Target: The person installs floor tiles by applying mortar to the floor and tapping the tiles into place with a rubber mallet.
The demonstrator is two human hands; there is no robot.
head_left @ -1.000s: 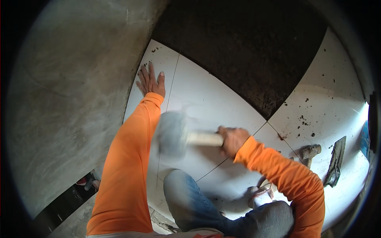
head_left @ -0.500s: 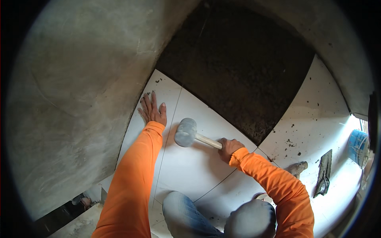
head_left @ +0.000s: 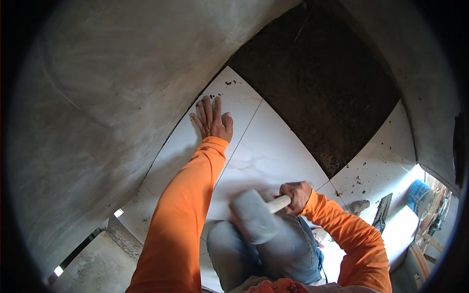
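Head view: a mallet [head_left: 254, 218] partly hides the jeans [head_left: 228, 251], blue bucket [head_left: 418, 195] farther right

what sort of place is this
Likely an unfinished room: white tiles border a dark untiled patch, beside a bare grey wall, and the right hand holds a mallet.

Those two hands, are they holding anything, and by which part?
The right hand holds a grey-headed mallet by its pale handle. The left hand holds nothing; it lies spread on a white tile.

Wall [head_left: 102, 102] left of tiles [head_left: 273, 151], bucket [head_left: 417, 196] far right
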